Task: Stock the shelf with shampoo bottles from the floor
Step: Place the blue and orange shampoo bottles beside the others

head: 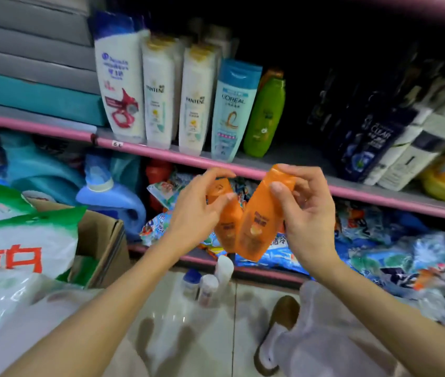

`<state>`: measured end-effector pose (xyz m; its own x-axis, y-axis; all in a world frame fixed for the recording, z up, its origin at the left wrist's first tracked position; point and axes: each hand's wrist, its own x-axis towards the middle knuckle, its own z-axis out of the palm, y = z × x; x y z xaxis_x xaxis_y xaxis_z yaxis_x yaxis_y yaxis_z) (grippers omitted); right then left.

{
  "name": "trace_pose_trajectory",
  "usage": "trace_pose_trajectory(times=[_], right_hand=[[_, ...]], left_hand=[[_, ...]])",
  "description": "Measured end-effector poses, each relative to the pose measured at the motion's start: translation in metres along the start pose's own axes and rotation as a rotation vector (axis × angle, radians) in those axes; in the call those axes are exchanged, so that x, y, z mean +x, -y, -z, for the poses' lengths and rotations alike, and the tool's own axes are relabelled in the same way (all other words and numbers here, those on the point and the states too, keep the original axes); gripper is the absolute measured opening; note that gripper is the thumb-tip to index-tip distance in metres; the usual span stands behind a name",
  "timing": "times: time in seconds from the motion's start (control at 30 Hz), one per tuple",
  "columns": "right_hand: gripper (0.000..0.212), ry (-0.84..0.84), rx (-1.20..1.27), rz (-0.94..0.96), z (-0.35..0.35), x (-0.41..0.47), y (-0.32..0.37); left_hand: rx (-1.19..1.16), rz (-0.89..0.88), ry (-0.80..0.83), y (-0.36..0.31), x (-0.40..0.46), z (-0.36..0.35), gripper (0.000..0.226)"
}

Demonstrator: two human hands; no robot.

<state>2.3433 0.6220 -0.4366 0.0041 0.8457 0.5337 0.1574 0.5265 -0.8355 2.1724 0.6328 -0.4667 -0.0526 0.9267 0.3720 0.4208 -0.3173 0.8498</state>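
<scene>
I hold two orange shampoo bottles side by side in front of the pink-edged shelf (243, 171). My left hand (197, 210) grips the left orange bottle (226, 229) near its cap. My right hand (305, 213) grips the right orange bottle (259, 227) by its cap end. Both bottles hang with their caps up, just below the shelf edge. On the shelf stand a white and blue bottle (119, 85), two white Pantene bottles (158, 96), a light blue L'Oreal bottle (229, 110) and a green bottle (265, 115). Three small bottles (207, 284) stand on the floor below.
Dark Clear boxes (371, 142) and white packs fill the shelf's right side, with a gap between them and the green bottle. A cardboard box (101, 240) with detergent bags sits at left. Blue jugs and refill bags crowd the lower shelf. My shoe (278, 333) rests on the tiled floor.
</scene>
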Motion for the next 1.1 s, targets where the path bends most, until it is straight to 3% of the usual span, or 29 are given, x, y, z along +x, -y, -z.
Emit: trace_pose_trajectory(times=[0.13, 0.33, 0.57, 0.83, 1.1], right_hand=[[0.029, -0.008, 0.007, 0.049, -0.001, 0.017, 0.007], [0.021, -0.023, -0.039, 0.157, 0.002, 0.061, 0.023], [0.016, -0.087, -0.175, 0.27, 0.004, 0.13, 0.029], [0.035, 0.05, -0.174, 0.159, -0.018, 0.151, 0.001], [0.038, 0.054, -0.219, 0.049, -0.019, 0.165, -0.019]], left_hand=[[0.031, -0.031, 0.008, 0.0, 0.003, -0.004, 0.026], [-0.063, -0.04, -0.151, -0.005, 0.013, 0.006, 0.034], [-0.086, 0.033, -0.194, -0.003, 0.023, 0.01, 0.032], [-0.109, 0.041, -0.206, 0.003, 0.022, 0.014, 0.033], [-0.151, 0.053, -0.252, 0.007, 0.03, 0.023, 0.033]])
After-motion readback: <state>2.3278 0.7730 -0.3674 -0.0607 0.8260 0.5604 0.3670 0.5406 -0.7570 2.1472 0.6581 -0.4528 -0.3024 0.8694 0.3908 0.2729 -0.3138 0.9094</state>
